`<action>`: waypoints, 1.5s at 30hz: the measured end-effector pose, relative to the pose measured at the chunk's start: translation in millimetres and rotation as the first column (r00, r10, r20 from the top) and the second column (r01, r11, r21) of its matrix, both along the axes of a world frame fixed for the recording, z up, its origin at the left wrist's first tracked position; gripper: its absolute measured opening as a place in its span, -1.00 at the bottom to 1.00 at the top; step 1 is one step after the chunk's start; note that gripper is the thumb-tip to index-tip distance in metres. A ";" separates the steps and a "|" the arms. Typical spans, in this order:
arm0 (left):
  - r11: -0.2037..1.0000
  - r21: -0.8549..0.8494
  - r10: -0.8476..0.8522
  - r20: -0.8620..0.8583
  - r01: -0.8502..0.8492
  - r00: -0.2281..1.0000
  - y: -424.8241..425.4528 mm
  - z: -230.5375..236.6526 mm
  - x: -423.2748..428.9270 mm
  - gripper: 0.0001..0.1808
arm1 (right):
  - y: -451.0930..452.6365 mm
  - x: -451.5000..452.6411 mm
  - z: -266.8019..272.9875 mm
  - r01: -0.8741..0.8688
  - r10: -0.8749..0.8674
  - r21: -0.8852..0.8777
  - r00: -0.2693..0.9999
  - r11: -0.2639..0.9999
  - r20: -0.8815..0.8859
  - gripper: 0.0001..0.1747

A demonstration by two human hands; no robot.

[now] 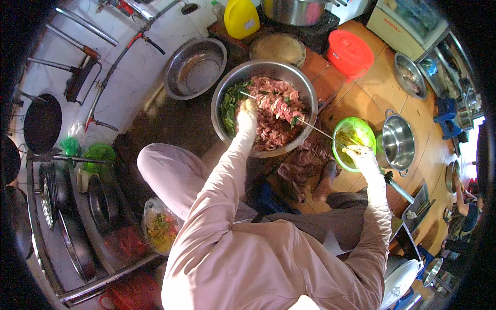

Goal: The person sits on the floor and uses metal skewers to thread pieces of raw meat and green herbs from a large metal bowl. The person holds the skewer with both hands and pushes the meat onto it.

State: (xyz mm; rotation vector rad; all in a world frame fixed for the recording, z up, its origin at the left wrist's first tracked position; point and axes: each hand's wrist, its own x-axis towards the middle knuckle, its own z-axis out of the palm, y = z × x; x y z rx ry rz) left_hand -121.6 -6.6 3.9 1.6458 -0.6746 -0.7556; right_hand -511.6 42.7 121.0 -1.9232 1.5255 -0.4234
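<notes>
A long metal skewer (319, 128) slants across the rim of a wide steel basin (264, 66). My right hand (360, 153) is shut on its lower right end, above a green bowl (354, 123) with yellowish residue inside. Packed slices of raw meat (279, 108) and a few green leaves are threaded along the skewer's middle. Its bare tip points to the upper left. Inside the basin, my left hand (247, 112) is at the meat just below that tip; its fingers are partly hidden. Loose raw meat (271, 133) fills the basin, with green leaves (230, 108) heaped along its left side.
An empty metal basin (195, 69), a round board (277, 49) and a yellow jug (241, 19) stand behind. Right are a red lidded bucket (350, 52) and a steel pot (398, 141). Pans fill a rack (73, 221) at left. Another person (463, 213) is far right.
</notes>
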 end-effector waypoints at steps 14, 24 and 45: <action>0.817 0.519 -0.342 0.787 -0.250 0.513 0.3 -0.2 89.0 -0.80 | 1.3 1.0 11.4 -0.013 0.011 -0.030 0.999 0.999 -0.048 -0.71; 0.996 -0.088 -0.041 -0.258 0.018 0.965 -4.0 2.2 110.6 -0.83 | 1.1 4.7 5.5 0.012 -0.011 0.024 0.999 1.000 -0.052 -0.76; 0.920 -0.377 -0.117 -0.529 -0.109 0.841 -12.7 16.5 89.8 -0.73 | 7.4 3.3 0.3 -0.107 0.110 -0.081 0.994 0.991 0.028 -0.68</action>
